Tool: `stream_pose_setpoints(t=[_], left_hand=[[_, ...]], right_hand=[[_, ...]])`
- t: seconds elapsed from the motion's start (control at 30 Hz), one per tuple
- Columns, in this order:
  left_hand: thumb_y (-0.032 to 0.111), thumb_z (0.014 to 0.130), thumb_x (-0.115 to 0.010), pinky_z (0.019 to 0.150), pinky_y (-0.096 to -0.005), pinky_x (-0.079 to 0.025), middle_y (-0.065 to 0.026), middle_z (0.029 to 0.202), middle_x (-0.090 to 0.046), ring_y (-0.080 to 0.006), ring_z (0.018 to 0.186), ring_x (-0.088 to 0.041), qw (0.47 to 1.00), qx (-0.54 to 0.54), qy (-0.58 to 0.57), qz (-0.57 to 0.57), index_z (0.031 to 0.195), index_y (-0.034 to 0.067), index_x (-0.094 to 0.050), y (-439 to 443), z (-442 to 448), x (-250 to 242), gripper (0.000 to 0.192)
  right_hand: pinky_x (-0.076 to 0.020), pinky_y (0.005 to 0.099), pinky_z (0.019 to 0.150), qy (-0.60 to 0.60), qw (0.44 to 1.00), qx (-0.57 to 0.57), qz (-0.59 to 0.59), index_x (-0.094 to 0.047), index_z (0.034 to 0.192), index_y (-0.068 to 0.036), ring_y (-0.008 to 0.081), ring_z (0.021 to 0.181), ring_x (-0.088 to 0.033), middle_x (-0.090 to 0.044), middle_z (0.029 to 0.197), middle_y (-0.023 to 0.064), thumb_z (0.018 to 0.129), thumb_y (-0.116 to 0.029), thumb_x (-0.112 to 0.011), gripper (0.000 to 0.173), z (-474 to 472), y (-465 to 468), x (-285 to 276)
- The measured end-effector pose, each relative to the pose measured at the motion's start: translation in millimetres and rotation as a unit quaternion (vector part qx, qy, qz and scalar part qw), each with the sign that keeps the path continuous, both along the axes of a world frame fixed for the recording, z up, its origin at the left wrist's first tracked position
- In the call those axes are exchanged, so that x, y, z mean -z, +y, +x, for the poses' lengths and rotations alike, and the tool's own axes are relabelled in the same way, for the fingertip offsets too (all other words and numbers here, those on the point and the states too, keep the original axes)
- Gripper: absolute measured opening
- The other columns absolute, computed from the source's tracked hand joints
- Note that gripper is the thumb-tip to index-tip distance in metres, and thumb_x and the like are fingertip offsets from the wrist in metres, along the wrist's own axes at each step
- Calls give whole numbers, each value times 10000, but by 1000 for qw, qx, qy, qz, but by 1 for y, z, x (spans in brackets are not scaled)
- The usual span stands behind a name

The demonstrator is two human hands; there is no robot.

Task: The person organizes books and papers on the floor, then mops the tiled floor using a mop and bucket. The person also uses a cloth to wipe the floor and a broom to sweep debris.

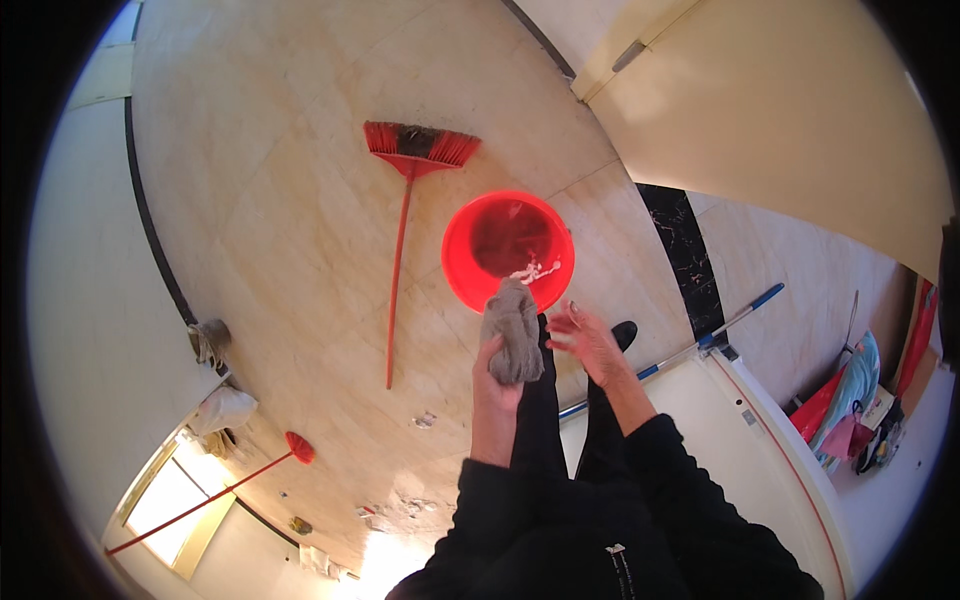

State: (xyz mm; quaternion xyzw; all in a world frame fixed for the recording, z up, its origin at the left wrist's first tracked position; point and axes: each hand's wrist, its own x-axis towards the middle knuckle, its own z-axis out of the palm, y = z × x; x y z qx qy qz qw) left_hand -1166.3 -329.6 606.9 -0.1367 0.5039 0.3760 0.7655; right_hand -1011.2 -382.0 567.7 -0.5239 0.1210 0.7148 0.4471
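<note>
A bunched grey cloth point(512, 334) is in my left hand point(496, 382), which grips its lower part. Its upper end overlaps the near rim of a red bucket point(459, 262). Dark liquid point(511, 236) shows in the bottom of the bucket. Pale streaks point(534, 272) appear inside the near wall; whether they are water or suds is unclear. My right hand point(589, 341), slightly blurred, is just right of the cloth and apart from it, fingers spread and holding nothing.
Left of the bucket lies a red broom point(424, 146) with dirt at its bristles. A blue-and-silver pole point(739, 311) crosses the dark threshold point(679, 247) by a white door panel point(675, 435). Another red broom point(298, 448) leans at lower left. Bags and cloths point(855, 409) pile at right.
</note>
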Motion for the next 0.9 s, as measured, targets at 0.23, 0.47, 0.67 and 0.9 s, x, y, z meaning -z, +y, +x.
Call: stream_pose_setpoints(t=[0.23, 0.47, 0.67, 0.9], left_hand=[[301, 849, -488, 707, -391, -540, -225, 1165, -552, -309, 948, -609, 991, -62, -113, -20, 1256, -1, -439, -19, -3, -30, 509], [399, 883, -515, 661, -358, -522, -195, 1119, -578, -280, 866, -611, 995, 5, -51, -80, 1246, 3, -442, -29, -13, -29, 542], [267, 827, -610, 613, -325, -528, -144, 1004, -620, -225, 770, -623, 973, 212, -78, 47, 1167, -1, -499, -18, -15, -22, 448], [159, 690, -662, 747, -268, -440, -26, 906, -589, -132, 825, -552, 895, 422, 62, 128, 1067, 51, -558, -3, -15, 22, 405]], right_hand=[[-507, 519, 798, 285, 923, 207, 156, -414, 1270, -134, 350, 1045, -556, -519, 1198, 206, 868, -627, -400, 636, -56, 44, -13], [-518, 314, 698, 222, 963, 47, 145, -461, 1228, -67, 179, 893, -592, -581, 1033, 113, 826, -276, -650, 491, -40, 57, -6], [-442, 262, 735, -39, 987, -112, 104, -528, 1170, -40, 108, 858, -526, -551, 989, 19, 771, -244, -681, 473, -32, 82, -24], [-488, 379, 601, -412, 831, -336, 164, -629, 871, 24, 263, 696, -659, -623, 681, 178, 760, -305, -637, 348, -55, 85, 13]])
